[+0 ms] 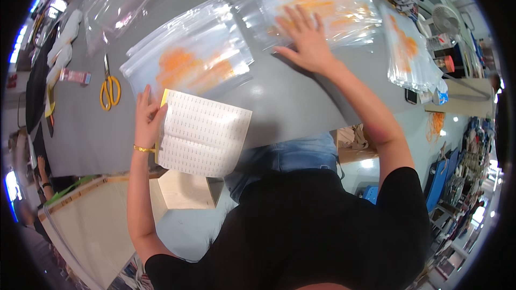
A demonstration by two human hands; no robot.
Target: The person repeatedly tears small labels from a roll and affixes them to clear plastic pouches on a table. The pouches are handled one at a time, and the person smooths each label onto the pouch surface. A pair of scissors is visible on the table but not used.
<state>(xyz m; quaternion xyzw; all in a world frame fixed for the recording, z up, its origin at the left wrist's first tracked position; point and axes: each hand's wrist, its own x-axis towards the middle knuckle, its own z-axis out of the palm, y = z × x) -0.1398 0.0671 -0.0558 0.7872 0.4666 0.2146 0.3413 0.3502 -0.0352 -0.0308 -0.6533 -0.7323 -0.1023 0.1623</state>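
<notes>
My left hand (150, 117) grips the yellow-edged side of a sheet of small printed labels (205, 133), which overhangs the table's near edge. Beyond that hand lies a stack of clear plastic bags (189, 56) with orange print, its near corner close to my fingers. With fingers spread, my right hand (308, 44) rests at the near side of a second stack of clear bags (342, 12), which also bears orange print. Nothing is visibly gripped in it. Light glares off the plastic of both stacks.
Yellow-handled scissors (108, 84) lie on the grey table (84, 133), left of the bags. Behind them is a large clear plastic sheet (117, 4). A third bag pile (409, 54) sits at the right, with a phone (411, 96) by it. A small fan (445, 19) stands beyond.
</notes>
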